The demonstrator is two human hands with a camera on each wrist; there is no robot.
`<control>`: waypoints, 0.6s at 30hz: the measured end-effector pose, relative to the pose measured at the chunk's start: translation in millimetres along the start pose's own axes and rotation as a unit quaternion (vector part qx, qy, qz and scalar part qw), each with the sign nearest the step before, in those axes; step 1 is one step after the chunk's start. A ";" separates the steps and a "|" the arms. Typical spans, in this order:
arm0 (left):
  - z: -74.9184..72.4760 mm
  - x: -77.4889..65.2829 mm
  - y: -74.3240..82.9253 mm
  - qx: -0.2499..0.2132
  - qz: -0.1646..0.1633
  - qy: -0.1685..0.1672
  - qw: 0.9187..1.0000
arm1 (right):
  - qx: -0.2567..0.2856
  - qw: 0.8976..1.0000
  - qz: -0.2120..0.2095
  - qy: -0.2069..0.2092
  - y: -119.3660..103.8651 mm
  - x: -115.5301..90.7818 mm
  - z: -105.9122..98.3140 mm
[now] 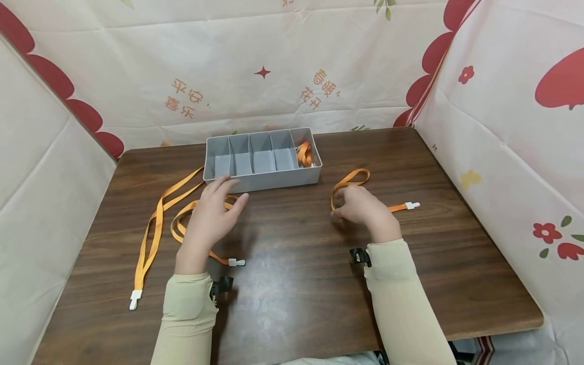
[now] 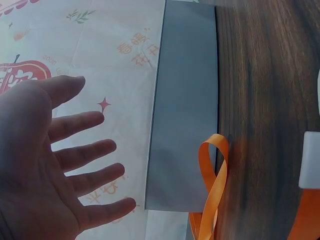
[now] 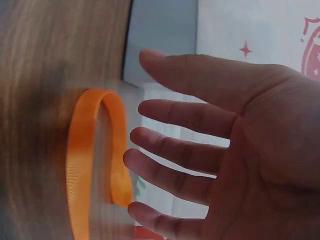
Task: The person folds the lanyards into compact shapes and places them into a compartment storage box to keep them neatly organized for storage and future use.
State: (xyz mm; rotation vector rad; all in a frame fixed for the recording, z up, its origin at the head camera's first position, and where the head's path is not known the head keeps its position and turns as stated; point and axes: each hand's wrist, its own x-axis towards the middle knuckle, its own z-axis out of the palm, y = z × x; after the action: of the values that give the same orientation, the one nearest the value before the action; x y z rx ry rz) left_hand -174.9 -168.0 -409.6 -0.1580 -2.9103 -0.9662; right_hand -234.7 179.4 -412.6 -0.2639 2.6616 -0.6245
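My right hand (image 1: 365, 208) is over an orange lanyard (image 1: 398, 208) on the right of the table, its white clip (image 1: 412, 205) pointing right. In the right wrist view its fingers are spread and loosely straight, with the lanyard's loop (image 3: 82, 150) beyond the fingertips. My left hand (image 1: 212, 215) hovers palm inward near the grey box's front left corner, fingers apart and holding nothing. Beneath it lies a second orange lanyard (image 1: 221, 259), partly hidden by the hand. Farther left, another lanyard (image 1: 158, 223) stretches from beside the box toward the front.
The grey divided box (image 1: 283, 179) stands at the back of the brown table (image 1: 292, 284). A folded orange lanyard (image 1: 304, 153) sits in its rightmost compartment. Printed white cloth (image 1: 255, 45) hangs behind the table and along both sides.
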 end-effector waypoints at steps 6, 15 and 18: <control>1.3 0.4 0.0 -0.007 0.007 0.002 1.000 | -0.009 1.000 0.025 0.002 4.9 4.8 6.1; 3.9 0.6 -2.1 -0.030 0.022 0.004 0.999 | -0.076 0.996 0.021 0.034 3.1 9.2 19.8; 4.3 -0.3 -2.7 -0.038 0.025 0.000 0.999 | -0.087 0.995 0.020 0.035 1.4 12.0 23.7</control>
State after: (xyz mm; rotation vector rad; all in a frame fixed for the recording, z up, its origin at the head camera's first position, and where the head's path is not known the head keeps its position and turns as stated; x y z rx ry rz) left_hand -175.1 -167.6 -414.7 -0.2352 -2.8568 -1.0688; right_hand -235.9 168.3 -436.7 -0.2410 2.7853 -0.3962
